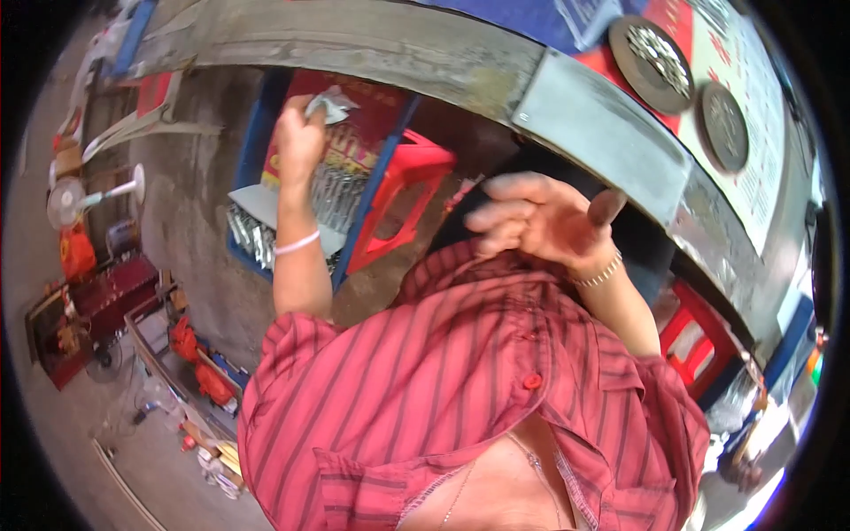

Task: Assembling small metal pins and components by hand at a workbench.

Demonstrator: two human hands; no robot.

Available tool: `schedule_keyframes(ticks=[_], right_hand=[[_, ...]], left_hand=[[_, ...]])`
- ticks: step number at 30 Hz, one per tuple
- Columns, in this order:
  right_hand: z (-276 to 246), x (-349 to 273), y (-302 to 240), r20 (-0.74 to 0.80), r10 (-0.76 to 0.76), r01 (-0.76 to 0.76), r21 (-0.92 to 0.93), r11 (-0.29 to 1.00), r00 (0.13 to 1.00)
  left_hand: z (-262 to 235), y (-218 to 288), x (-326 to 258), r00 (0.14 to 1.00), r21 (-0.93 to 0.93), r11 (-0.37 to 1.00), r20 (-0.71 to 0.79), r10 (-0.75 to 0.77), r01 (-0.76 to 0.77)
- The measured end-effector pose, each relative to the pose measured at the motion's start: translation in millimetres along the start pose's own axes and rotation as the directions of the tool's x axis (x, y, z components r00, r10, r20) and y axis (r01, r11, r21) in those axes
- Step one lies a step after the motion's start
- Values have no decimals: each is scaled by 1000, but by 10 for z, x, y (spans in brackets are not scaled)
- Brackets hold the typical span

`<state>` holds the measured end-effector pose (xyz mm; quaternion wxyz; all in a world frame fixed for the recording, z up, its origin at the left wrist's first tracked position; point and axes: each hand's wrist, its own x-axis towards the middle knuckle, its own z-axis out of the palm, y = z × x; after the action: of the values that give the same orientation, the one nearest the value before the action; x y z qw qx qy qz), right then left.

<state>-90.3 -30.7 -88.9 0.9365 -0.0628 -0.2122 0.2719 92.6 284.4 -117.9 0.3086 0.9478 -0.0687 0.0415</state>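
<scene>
At the upper left my left hand is closed on a crumpled whitish scrap, thin like cloth or film; its exact kind does not show. That hand is above a blue-edged crate. Rows of slender shiny metal pieces lie in the crate, on red printed sheet material. More metal pieces sit nearer me, beside a pale sheet partly under my forearm. My right hand hovers palm up in front of the bench edge, fingers apart and nothing in it. Its fingertips look dark and dirty.
A worn bench runs across the top, with a grey metal plate at its edge. Two round dark dishes hold small metal bits. Red plastic stools stand below. A white fan and a dark red box are at left.
</scene>
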Motion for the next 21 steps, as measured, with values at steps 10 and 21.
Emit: schedule_keyframes(ticks=[10,21], right_hand=[[662,-556,-304,-549,-201,-156,-535,830,811],[974,-831,-575,-533,-548,-113,-775,622,645]], left_hand=[[473,-1008,912,951,-37,966,187,-244,255],[-442,-303,595,997,463,883,-23,-74,77]])
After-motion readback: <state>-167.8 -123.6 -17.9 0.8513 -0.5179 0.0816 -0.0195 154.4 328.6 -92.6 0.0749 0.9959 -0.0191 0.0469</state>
